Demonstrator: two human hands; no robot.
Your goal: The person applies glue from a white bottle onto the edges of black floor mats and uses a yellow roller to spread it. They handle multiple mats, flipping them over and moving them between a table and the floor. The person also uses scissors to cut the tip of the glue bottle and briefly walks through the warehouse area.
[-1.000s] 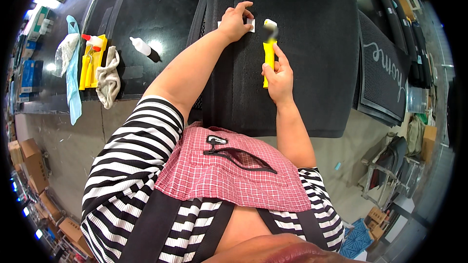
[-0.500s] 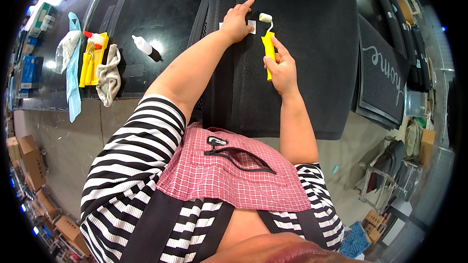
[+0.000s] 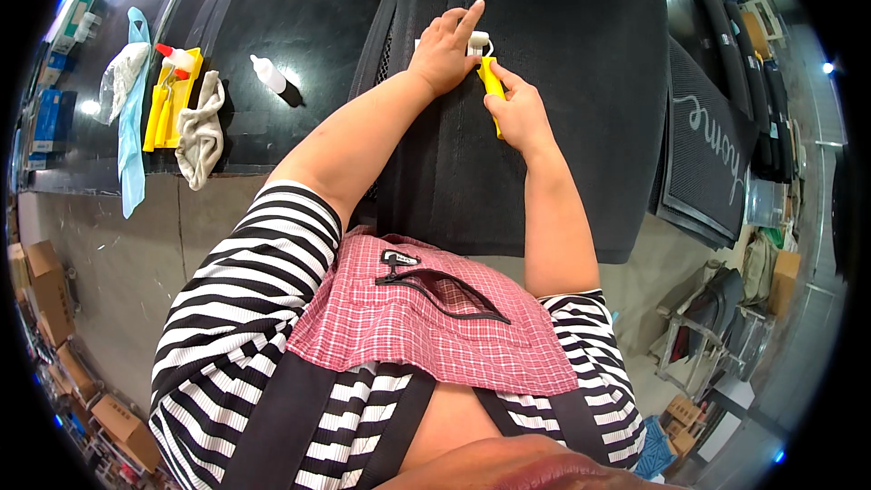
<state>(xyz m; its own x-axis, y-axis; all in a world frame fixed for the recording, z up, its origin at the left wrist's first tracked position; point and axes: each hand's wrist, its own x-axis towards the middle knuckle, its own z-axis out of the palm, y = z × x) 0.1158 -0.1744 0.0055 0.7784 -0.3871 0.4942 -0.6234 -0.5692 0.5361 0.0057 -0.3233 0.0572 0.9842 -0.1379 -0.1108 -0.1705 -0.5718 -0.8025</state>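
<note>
In my right hand (image 3: 520, 111) is a small paint roller with a yellow handle (image 3: 492, 82), gripped with the fingers wrapped round it. Its short white roller head rests at the white label on the black mat (image 3: 581, 145), close against my left fingers. My left hand (image 3: 443, 56) lies over the label with its fingers stretched out, holding nothing. Only slivers of the label show, as that hand and the roller cover most of it.
On the black table to the left stands a white squeeze bottle (image 3: 268, 74). Beyond it lie a yellow tray (image 3: 186, 91) with a red-capped bottle, a grey glove (image 3: 201, 132) and a light blue strip (image 3: 133, 136). Lettered dark mats (image 3: 712, 145) hang at the right.
The roller has moved left onto the label beside my left hand, carried by my right hand. My left hand stays nearly in place, its fingers slightly more spread.
</note>
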